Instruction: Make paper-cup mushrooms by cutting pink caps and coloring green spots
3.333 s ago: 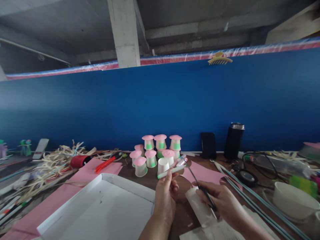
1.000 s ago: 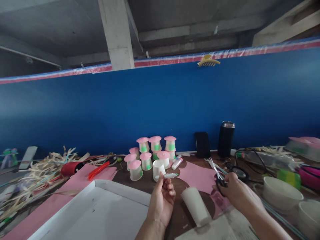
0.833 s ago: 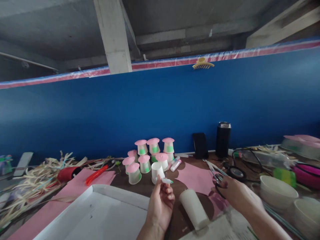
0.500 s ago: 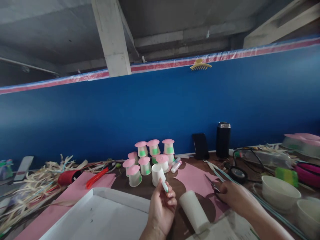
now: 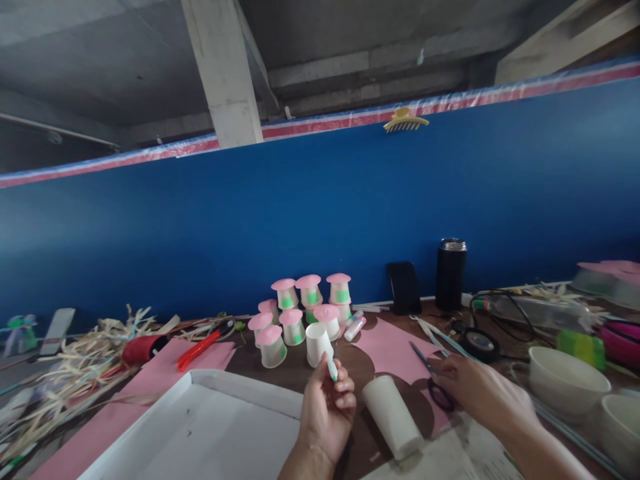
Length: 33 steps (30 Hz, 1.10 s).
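White marker pen (image 5: 331,365) with green end, pinched between thumb and fingers of the left hand (image 5: 327,400), palm up, other fingers curled, green end pointing down; clock below centred on the pen. Plain white paper cup (image 5: 316,343) upside down just beyond, 11 o'clock; contact with pen can't be told. At 3 o'clock, scissors (image 5: 424,360), blades over the pink paper sheet (image 5: 387,347) with round cut-outs, tips toward 11. Right hand (image 5: 473,387) palm down at the scissors handles, fingers touching; can't tell if grasping or released. Second white paper cup (image 5: 391,415) lies on its side at 4 o'clock, between the hands. Further out: group of cups with pink disc tops (image 5: 293,320), green patches on several, some stacked, 11 o'clock; pink-and-white tube (image 5: 355,327), 1 o'clock; black phone (image 5: 404,288) leaning on the blue panel (image 5: 300,207), between 1 and 2; black bottle (image 5: 451,280), metal neck, 2 o'clock; cream bowl (image 5: 567,383), 3 o'clock; shallow white box (image 5: 210,440), 8 o'clock; heap of pale strips (image 5: 95,363), 9 o'clock.
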Tool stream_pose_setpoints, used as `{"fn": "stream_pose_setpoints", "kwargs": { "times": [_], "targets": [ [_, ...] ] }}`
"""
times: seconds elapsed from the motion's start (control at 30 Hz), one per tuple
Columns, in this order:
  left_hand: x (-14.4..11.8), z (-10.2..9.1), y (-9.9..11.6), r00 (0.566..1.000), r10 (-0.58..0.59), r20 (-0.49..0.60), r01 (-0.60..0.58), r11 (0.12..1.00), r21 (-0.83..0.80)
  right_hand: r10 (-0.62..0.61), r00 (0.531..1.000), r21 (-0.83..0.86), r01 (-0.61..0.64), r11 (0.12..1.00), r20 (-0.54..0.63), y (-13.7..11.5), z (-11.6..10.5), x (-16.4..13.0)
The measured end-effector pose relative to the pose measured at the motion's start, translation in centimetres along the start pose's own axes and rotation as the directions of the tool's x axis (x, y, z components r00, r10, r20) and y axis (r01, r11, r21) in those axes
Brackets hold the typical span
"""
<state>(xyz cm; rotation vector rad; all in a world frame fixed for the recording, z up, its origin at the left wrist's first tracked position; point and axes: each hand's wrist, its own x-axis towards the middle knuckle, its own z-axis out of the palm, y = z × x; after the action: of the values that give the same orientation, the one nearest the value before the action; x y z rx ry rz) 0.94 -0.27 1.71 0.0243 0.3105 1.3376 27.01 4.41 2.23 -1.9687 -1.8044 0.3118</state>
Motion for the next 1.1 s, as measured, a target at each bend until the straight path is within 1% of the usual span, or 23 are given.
{"fn": "stream_pose_setpoints", "kwargs": {
  "times": [0.07,0.1,0.17,0.23,0.27,0.33,0.37,0.4,0.47,0.5,0.53,0.6,0.7,0.73,0.77,0.83,0.87,0.9,0.93,0.97,1.03,1.07,1.1],
  "targets": [
    [-0.1,0.1,-0.2,0.999,0.041,-0.011,-0.04,0.998,0.05,0.0,0.999,0.037,0.001,0.999,-0.035,-0.7,-0.3,0.0],
    [-0.1,0.2,-0.4,0.996,0.085,-0.022,-0.082,0.991,0.103,-0.016,0.998,0.093,0.021,0.995,-0.059,-1.2,-0.5,-0.1],
    [-0.4,0.4,-0.9,0.979,0.202,-0.024,-0.19,0.949,0.253,-0.057,0.995,0.29,0.079,0.954,-0.084,-2.3,-0.9,-0.6],
    [-0.7,0.6,-1.5,0.959,0.283,0.019,-0.265,0.873,0.409,-0.118,0.993,0.539,0.086,0.838,0.026,-3.5,-1.1,-1.4],
    [-0.8,0.7,-1.8,0.954,0.295,0.051,-0.284,0.837,0.469,-0.19,0.977,0.652,0.083,0.754,0.095,-4.1,-1.2,-2.0],
    [-1.1,0.8,-2.3,0.955,0.274,0.112,-0.289,0.778,0.559,-0.318,0.926,0.766,0.051,0.641,0.205,-5.2,-1.3,-3.1],
    [-1.3,0.8,-2.5,0.957,0.255,0.137,-0.285,0.753,0.593,-0.389,0.881,0.792,0.027,0.61,0.269,-5.6,-1.4,-3.7],
    [-1.4,0.8,-2.7,0.959,0.234,0.159,-0.281,0.731,0.622,-0.438,0.844,0.802,0.014,0.597,0.311,-6.1,-1.4,-4.2],
    [-1.6,0.7,-3.0,0.961,0.194,0.198,-0.277,0.693,0.666,-0.532,0.777,0.792,0.074,0.606,0.335,-6.9,-1.5,-4.9],
    [-1.6,0.7,-3.2,0.962,0.171,0.214,-0.272,0.682,0.679,-0.557,0.755,0.79,0.087,0.607,0.345,-7.2,-1.6,-5.2],
    [-1.7,0.7,-3.4,0.963,0.147,0.225,-0.264,0.676,0.688,-0.572,0.741,0.786,0.096,0.61,0.353,-7.4,-1.6,-5.4],
    [-1.8,0.7,-3.7,0.968,0.1,0.23,-0.237,0.667,0.707,-0.571,0.73,0.78,0.084,0.62,0.375,-7.7,-1.6,-5.6],
    [-1.8,0.8,-3.8,0.973,0.07,0.22,-0.215,0.621,0.754,-0.529,0.743,0.781,0.011,0.624,0.411,-7.4,-1.4,-5.5],
    [-1.7,0.8,-3.8,0.971,0.091,0.221,-0.231,0.587,0.776,-0.506,0.754,0.792,-0.031,0.61,0.419,-7.1,-1.3,-5.3],
    [-1.6,0.8,-3.7,0.963,0.14,0.228,-0.268,0.537,0.8,-0.478,0.772,0.809,-0.079,0.582,0.419,-6.8,-1.2,-5.0],
    [-1.3,0.6,-3.5,0.917,0.286,0.277,-0.373,0.376,0.848,-0.421,0.816,0.862,-0.172,0.477,0.396,-5.9,-1.1,-4.4],
    [-1.1,0.4,-3.4,0.878,0.358,0.318,-0.425,0.28,0.861,-0.392,0.842,0.889,-0.199,0.412,0.37,-5.5,-1.0,-4.1],
    [-1.0,0.2,-3.4,0.843,0.395,0.364,-0.465,0.195,0.864,-0.354,0.872,0.911,-0.21,0.355,0.339,-5.1,-1.0,-3.8],
    [-0.7,-0.1,-3.5,0.833,0.386,0.396,-0.483,0.159,0.861,-0.309,0.899,0.929,-0.218,0.299,0.311,-4.7,-0.8,-3.4],
    [-0.5,-0.4,-3.5,0.831,0.376,0.41,-0.496,0.168,0.852,-0.251,0.925,0.943,-0.224,0.246,0.286,-4.4,-0.7,-3.1],
    [-0.1,-1.0,-3.7,0.838,0.374,0.398,-0.503,0.241,0.83,-0.189,0.946,0.957,-0.232,0.174,0.263,-4.1,-0.4,-2.7],
    [0.0,-1.3,-3.8,0.843,0.37,0.391,-0.495,0.247,0.833,-0.176,0.949,0.961,-0.237,0.145,0.261,-4.0,-0.2,-2.5],
    [0.2,-1.5,-3.9,0.847,0.364,0.387,-0.485,0.231,0.844,-0.179,0.949,0.963,-0.242,0.121,0.261,-4.0,-0.2,-2.5]
  ]
}}
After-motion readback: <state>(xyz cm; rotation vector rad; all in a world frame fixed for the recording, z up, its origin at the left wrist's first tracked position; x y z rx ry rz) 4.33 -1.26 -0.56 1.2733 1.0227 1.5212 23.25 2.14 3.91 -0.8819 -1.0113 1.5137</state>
